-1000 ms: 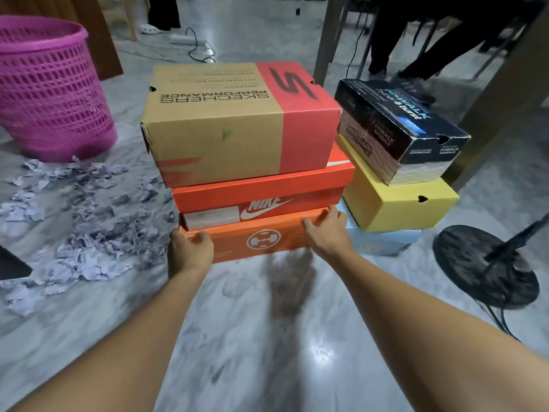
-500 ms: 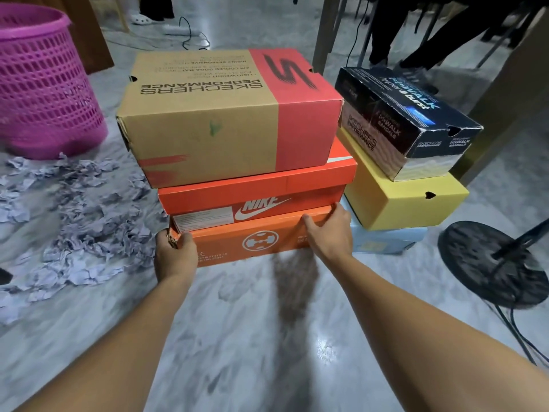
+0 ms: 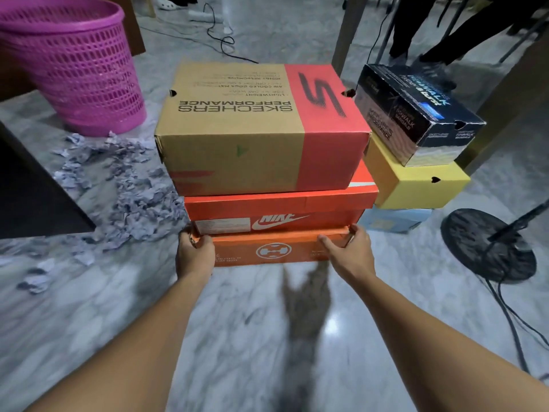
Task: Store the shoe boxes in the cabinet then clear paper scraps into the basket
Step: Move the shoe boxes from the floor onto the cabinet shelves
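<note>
Both bare hands grip the bottom box of a stack of three shoe boxes at the middle of the scene. The left hand (image 3: 194,255) is closed over the near left corner of the flat orange cardboard box with a white round logo (image 3: 274,249), its fingers curled around the left side. The right hand (image 3: 349,252) holds the near right corner of the same box, thumb on the near face and fingers wrapped around the right end. On that box lies the red-orange Nike shoe box (image 3: 279,208), and on top of it sits the large brown and red Skechers cardboard box (image 3: 261,129). Whether the stack is off the floor or resting on it cannot be told.

Just right of this stack stands a second one: a black and silver Skechers box (image 3: 416,114), set askew on a yellow cardboard box (image 3: 416,185), which rests on a pale blue box (image 3: 392,220) on the grey marble floor (image 3: 237,337).

To the left, a spread of crumpled pale paper scraps (image 3: 118,185) lies on the floor. Far left of them stands the pink plastic mesh basket (image 3: 74,66), upright. A dark panel edge (image 3: 35,188) enters at the left, and a round black stand base (image 3: 487,242) with cables sits on the right.
</note>
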Tool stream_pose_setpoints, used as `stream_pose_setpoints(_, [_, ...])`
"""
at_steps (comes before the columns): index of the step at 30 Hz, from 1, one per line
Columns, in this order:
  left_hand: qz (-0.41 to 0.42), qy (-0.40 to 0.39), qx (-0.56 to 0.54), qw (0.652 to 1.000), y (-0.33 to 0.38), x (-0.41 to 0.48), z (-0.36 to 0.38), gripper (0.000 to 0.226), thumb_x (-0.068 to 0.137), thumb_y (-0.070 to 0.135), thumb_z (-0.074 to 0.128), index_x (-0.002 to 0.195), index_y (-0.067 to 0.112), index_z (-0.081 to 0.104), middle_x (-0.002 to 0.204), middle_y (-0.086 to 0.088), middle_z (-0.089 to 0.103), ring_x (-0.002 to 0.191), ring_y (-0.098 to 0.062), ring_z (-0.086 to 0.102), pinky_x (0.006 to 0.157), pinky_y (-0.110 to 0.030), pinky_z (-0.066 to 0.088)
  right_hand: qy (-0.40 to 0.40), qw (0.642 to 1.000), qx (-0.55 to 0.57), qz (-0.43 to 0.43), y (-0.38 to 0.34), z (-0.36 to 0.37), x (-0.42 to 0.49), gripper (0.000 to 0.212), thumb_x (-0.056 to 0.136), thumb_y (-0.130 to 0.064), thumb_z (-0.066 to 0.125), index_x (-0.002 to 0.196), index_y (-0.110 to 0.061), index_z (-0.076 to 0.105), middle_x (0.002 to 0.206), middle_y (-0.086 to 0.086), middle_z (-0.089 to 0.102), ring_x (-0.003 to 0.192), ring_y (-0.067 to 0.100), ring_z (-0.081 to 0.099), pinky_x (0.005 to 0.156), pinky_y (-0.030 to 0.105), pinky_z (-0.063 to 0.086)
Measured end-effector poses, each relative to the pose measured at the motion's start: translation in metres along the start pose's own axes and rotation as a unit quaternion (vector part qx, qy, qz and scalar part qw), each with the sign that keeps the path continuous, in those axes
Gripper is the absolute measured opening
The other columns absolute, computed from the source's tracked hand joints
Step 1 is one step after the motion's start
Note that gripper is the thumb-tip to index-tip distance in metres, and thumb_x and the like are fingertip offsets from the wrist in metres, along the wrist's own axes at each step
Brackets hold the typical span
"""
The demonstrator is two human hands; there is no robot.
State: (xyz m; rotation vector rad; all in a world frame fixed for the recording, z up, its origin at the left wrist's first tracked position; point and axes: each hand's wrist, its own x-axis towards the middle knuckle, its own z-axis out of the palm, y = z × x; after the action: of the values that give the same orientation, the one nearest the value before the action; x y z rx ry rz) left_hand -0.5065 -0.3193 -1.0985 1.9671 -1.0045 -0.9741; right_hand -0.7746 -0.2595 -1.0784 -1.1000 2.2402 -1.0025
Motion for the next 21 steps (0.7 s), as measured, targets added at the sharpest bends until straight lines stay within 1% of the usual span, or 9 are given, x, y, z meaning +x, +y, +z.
stream_pose_setpoints(2, [-0.006, -0.005, 0.006, 1.0, -0.011, -0.016, -0.016, 0.027, 0.092, 0.025, 0.05, 0.118, 0.016, 0.049, 0.113, -0.014, 0.062, 0.103, -0.035, 0.058, 0.086, -0.039, 0.044, -0.025, 1.0, -0.006, 0.001, 0.002, -0.009, -0.018, 0.066, 0.079, -0.042, 0.077, 0.131, -0.012, 0.049, 0.126, 0.008, 0.055, 0.115, 0.026, 0.058, 0.094, 0.038, 0.049])
stream_pose_setpoints(4, [-0.016, 0.0, 0.002, 1.0, -0.022, -0.034, -0.031, 0.027, 0.092, 0.023, 0.051, 0.118, 0.017, 0.049, 0.11, -0.014, 0.063, 0.1, -0.035, 0.058, 0.085, -0.038, 0.046, -0.049, 0.999, -0.014, -0.005, 0.005, -0.018, -0.034, 0.064, 0.079, -0.041, 0.077, 0.129, -0.01, 0.051, 0.124, 0.008, 0.058, 0.112, 0.026, 0.06, 0.089, 0.034, 0.049])
stream_pose_setpoints(9, [-0.04, 0.03, -0.023, 0.998, -0.052, -0.083, -0.058, 0.029, 0.095, 0.022, 0.048, 0.123, 0.025, 0.046, 0.106, -0.007, 0.059, 0.099, -0.031, 0.057, 0.087, -0.039, 0.049, -0.068, 0.997, -0.006, -0.032, 0.02, -0.024, -0.061, 0.067, 0.079, -0.042, 0.077, 0.131, -0.009, 0.049, 0.129, 0.009, 0.056, 0.117, 0.027, 0.059, 0.098, 0.04, 0.048])
stream_pose_setpoints(12, [-0.071, 0.072, -0.037, 0.994, -0.073, -0.112, -0.073, 0.028, 0.093, 0.025, 0.05, 0.121, 0.027, 0.045, 0.108, -0.005, 0.058, 0.101, -0.031, 0.058, 0.092, -0.049, 0.052, -0.082, 0.994, 0.01, -0.065, 0.03, -0.024, -0.076, 0.064, 0.079, -0.043, 0.075, 0.13, -0.013, 0.051, 0.128, 0.006, 0.057, 0.116, 0.024, 0.058, 0.099, 0.038, 0.047])
stream_pose_setpoints(14, [-0.092, 0.101, -0.038, 0.99, -0.086, -0.129, -0.083, 0.029, 0.094, 0.024, 0.051, 0.123, 0.025, 0.046, 0.11, -0.007, 0.059, 0.098, -0.031, 0.059, 0.089, -0.05, 0.054, -0.091, 0.992, 0.014, -0.09, 0.036, -0.022, -0.085, 0.057, 0.079, -0.042, 0.074, 0.125, -0.015, 0.053, 0.124, 0.004, 0.06, 0.114, 0.023, 0.058, 0.095, 0.035, 0.047])
stream_pose_setpoints(17, [-0.123, 0.138, -0.056, 0.981, -0.102, -0.154, -0.098, 0.027, 0.096, 0.021, 0.051, 0.123, 0.018, 0.047, 0.109, -0.009, 0.059, 0.094, -0.03, 0.059, 0.073, -0.04, 0.056, -0.132, 0.986, 0.053, -0.085, 0.037, -0.019, -0.101, 0.048, 0.08, -0.036, 0.074, 0.119, -0.017, 0.051, 0.119, 0.002, 0.059, 0.1, 0.019, 0.06, 0.083, 0.029, 0.044])
stream_pose_setpoints(18, [-0.131, 0.142, -0.066, 0.979, -0.108, -0.159, -0.103, 0.027, 0.097, 0.021, 0.05, 0.124, 0.018, 0.047, 0.11, -0.009, 0.058, 0.096, -0.031, 0.059, 0.073, -0.039, 0.056, -0.147, 0.984, 0.062, -0.081, 0.037, -0.016, -0.104, 0.047, 0.081, -0.035, 0.074, 0.117, -0.018, 0.05, 0.119, 0.002, 0.057, 0.094, 0.016, 0.058, 0.081, 0.028, 0.042])
stream_pose_setpoints(20, [-0.15, 0.156, -0.076, 0.973, -0.12, -0.17, -0.113, 0.031, 0.096, 0.023, 0.05, 0.126, 0.02, 0.045, 0.115, -0.009, 0.059, 0.102, -0.031, 0.06, 0.085, -0.046, 0.056, -0.172, 0.98, 0.058, -0.084, 0.036, -0.013, -0.114, 0.046, 0.081, -0.036, 0.075, 0.115, -0.02, 0.048, 0.117, -0.001, 0.056, 0.088, 0.013, 0.054, 0.079, 0.027, 0.039])
stream_pose_setpoints(21, [-0.16, 0.162, -0.077, 0.971, -0.123, -0.175, -0.117, 0.032, 0.095, 0.024, 0.05, 0.127, 0.02, 0.045, 0.117, -0.01, 0.06, 0.103, -0.032, 0.06, 0.086, -0.047, 0.056, -0.183, 0.978, 0.057, -0.087, 0.036, -0.012, -0.12, 0.045, 0.081, -0.036, 0.075, 0.113, -0.021, 0.047, 0.116, -0.002, 0.055, 0.088, 0.013, 0.054, 0.079, 0.027, 0.039])
